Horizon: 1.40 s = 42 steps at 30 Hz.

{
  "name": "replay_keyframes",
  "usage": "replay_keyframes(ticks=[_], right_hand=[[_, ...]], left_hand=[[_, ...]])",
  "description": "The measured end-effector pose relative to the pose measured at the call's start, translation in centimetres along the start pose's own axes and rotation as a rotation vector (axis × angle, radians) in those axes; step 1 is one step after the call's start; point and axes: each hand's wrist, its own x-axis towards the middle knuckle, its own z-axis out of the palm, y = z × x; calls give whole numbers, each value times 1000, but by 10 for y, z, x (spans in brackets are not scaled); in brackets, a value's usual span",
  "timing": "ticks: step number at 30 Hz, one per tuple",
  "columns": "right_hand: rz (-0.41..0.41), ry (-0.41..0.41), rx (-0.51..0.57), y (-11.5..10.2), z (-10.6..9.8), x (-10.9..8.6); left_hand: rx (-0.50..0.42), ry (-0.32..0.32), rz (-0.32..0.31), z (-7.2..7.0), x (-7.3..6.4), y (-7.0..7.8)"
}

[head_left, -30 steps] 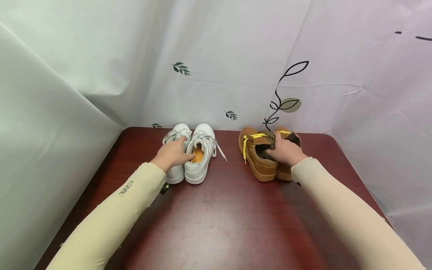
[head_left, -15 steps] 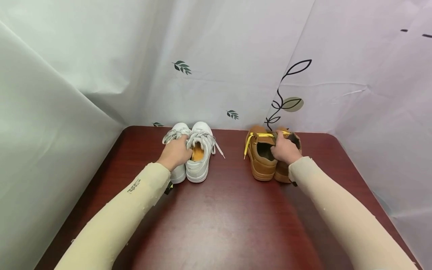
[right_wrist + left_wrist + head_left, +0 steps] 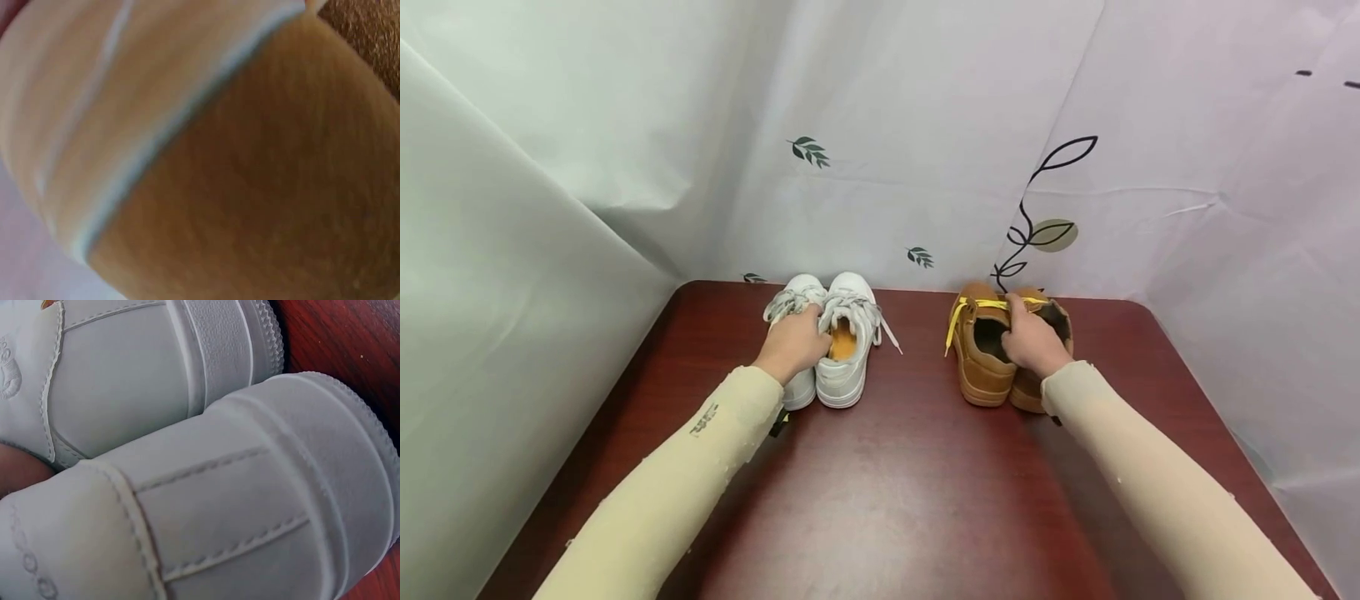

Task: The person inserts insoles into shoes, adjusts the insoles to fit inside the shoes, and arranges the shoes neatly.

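Note:
A pair of white sneakers (image 3: pixel 841 385) stands side by side at the back left of the table, toes to the curtain. My left hand (image 3: pixel 792 343) grips both where their inner sides meet, thumb at the right one's orange-lined opening. Their heels fill the left wrist view, with a finger (image 3: pixel 22 472) at the left edge. To the right, my right hand (image 3: pixel 1033 340) holds a pair of brown shoes (image 3: pixel 985 379) with yellow laces by their adjoining sides; its thumb reaches into the left shoe's opening. A brown heel (image 3: pixel 262 162) and its tan sole fill the right wrist view, blurred.
The dark red table (image 3: pixel 880 483) has rounded back corners. A pale curtain (image 3: pixel 880 167) with leaf prints hangs right behind the shoes and along both sides. One loose white lace (image 3: pixel 890 333) trails beside the right sneaker.
The left brown shoe has turned and slid right, closer alongside its mate. My left thumb has closed in against the sneaker, and the left sneaker's heel has shifted slightly right.

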Motion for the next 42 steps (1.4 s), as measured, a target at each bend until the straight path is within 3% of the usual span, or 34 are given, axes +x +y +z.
replay_keyframes(ticks=[9,42], right_hand=[[-8,36,54,4,7,0],[1,53,24,5,5,-2]], left_hand=[[-24,10,10,2,0,-5],[-37,4,6,1,-3,-1]])
